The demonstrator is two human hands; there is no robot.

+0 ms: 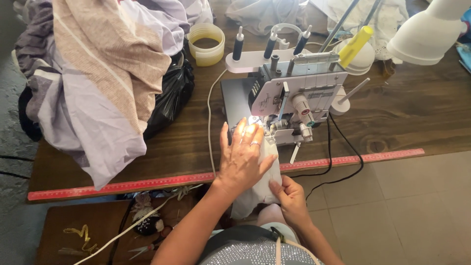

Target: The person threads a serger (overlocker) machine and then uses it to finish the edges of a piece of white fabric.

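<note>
Right hand (290,195) is down at the near edge, pinching the hanging end of a white cloth (260,189) between thumb and fingers. Left hand (244,156) lies flat and open on top of that same cloth, fingers spread, pressing it onto the bed of the sewing machine (289,95), fingertips right up by the lit needle area. So the cloth runs from the machine, under the left palm, over the table edge and down toward the lap.

Along the front edge of the wooden table (402,118) there's a long red ruler (127,185). A black cord (343,152) loops off the machine's right side. Further back on the left sits a big heap of lilac and tan fabric (98,78) over a black plastic bag (169,95), with a yellowish tape roll (206,44) behind it. A white lamp (427,32) hangs top right.
</note>
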